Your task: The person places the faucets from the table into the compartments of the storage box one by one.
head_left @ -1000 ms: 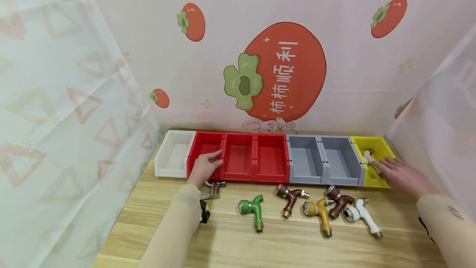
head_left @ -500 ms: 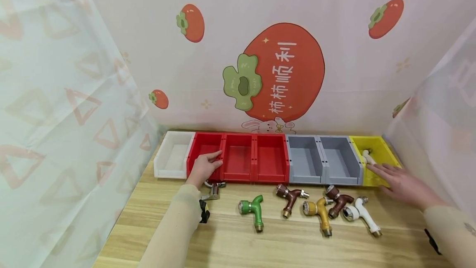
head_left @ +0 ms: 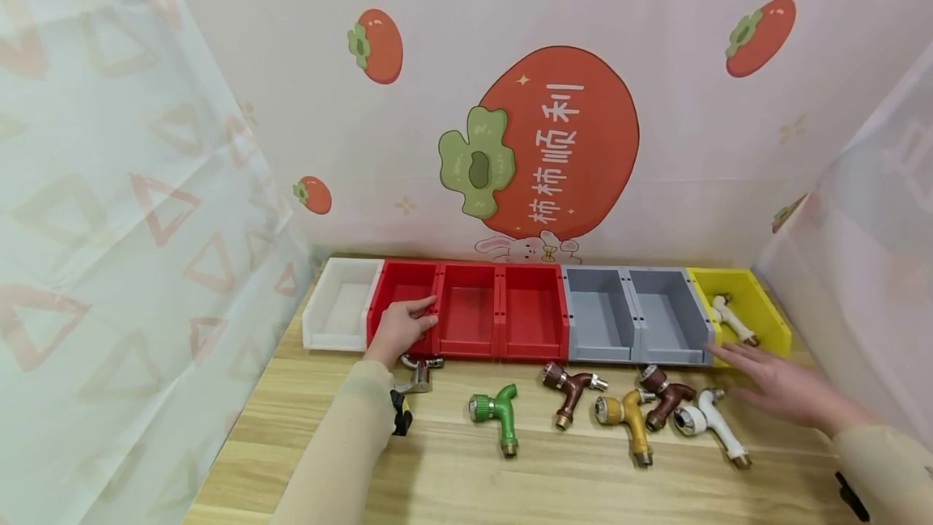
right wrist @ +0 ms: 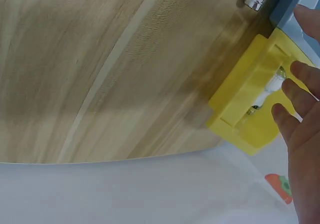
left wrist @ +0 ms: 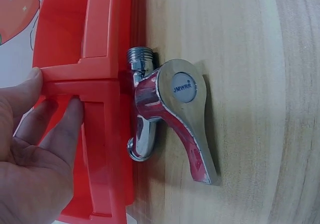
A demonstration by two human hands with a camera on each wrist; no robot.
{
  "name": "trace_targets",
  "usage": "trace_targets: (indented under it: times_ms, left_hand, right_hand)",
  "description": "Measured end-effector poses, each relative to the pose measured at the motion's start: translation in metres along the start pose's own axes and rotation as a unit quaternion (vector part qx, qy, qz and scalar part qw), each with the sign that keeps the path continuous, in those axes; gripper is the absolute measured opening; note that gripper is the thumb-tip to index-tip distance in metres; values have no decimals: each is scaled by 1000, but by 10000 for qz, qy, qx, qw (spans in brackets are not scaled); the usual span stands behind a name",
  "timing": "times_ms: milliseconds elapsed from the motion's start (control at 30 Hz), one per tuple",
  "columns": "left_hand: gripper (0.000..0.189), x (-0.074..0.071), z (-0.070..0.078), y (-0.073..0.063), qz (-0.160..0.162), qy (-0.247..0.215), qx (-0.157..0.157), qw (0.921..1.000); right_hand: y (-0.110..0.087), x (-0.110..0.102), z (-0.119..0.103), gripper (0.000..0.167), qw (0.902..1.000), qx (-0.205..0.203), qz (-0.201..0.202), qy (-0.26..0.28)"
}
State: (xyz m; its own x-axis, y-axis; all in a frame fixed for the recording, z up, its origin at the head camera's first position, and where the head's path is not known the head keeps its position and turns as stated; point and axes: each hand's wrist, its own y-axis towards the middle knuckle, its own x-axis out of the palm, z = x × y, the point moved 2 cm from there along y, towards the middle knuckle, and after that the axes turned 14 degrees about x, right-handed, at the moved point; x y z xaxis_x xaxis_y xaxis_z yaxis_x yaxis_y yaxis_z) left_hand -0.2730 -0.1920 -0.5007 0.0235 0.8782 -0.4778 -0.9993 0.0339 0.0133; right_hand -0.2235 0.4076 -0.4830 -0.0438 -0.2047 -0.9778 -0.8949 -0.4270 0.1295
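Note:
My left hand (head_left: pixel 399 329) pinches the divider beside the leftmost red bin (left wrist: pixel 92 149), thumb on one side and fingers inside the bin. Just in front of that bin lies a lever tap (left wrist: pixel 170 103) with a chrome spout, partly hidden by my arm in the head view. At the far right, my right hand (head_left: pixel 787 387) hovers with fingers spread near the front of the yellow bin (head_left: pixel 773 330), holding nothing. Inside the yellow bin rests a white tap (head_left: pixel 734 321). Another white tap (head_left: pixel 717 428) lies on the table left of that hand.
The bins form a row along the back wall: a white bin (head_left: pixel 337 340), three red, two grey bins (head_left: pixel 666 353) and the yellow one. On the wooden table lie a green tap (head_left: pixel 503 416), brown taps (head_left: pixel 572 391) and a yellow tap (head_left: pixel 632 424).
My right hand has let go of the white tap in the yellow bin and drawn back toward the bin's front edge, uncovering the tap. The left hand stays in place.

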Motion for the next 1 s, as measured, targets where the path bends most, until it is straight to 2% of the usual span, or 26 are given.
trace_targets:
  times_ms: [167, 267, 367, 467, 700, 833, 1000]
  left_hand:
    - [48, -1, 2, -1, 23, -249, -180, 9995]
    - [49, -2, 2, -2, 7, -288, -239, 9993]
    - [49, -3, 1, -4, -3, -308, -245, 9992]
    - [49, -2, 0, -4, -56, -296, -231, 9993]
    - [50, 0, 1, -4, -115, -290, -217, 9993]
    - [50, -1, 1, -4, -93, -300, -188, 9993]
    - [51, -2, 2, -4, -101, -395, -240, 9989]
  right_hand:
    - [-5, 0, -5, 68, 10000, 21, 21, 81]
    - [-9, 1, -12, 63, 9987, -15, -287, 412]
    - [-11, 5, -19, 66, 9968, -36, -592, 542]
    - [-15, 10, -25, 74, 9964, -46, -718, 455]
    - [-27, 26, -31, 96, 9977, -146, -495, 431]
    - [-32, 34, -31, 99, 9988, -424, -180, 182]
    - [-36, 41, -35, 98, 9982, -522, -204, 234]
